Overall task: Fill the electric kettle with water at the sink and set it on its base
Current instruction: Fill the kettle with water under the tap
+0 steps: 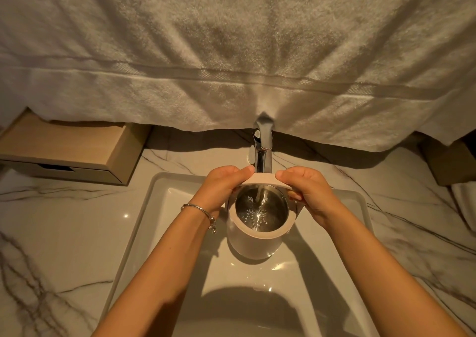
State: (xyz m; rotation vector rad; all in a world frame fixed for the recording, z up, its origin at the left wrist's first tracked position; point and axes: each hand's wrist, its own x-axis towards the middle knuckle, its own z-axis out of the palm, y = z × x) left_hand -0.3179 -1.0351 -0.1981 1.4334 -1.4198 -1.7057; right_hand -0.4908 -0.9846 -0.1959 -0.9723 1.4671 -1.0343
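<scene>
Head view: the sink (164, 195) sits at the worktop's (64, 223) near edge; over its far end, under the running tap (263, 151), the open kettle (255, 231) is filling, left hand (222, 186) and right hand (309, 195) gripping its rim. Next likely shutting off water; base unseen.

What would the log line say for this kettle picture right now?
step: filling | kettle: lid open, under running faucet, over sink | left hand, right hand: gripping kettle top
</scene>
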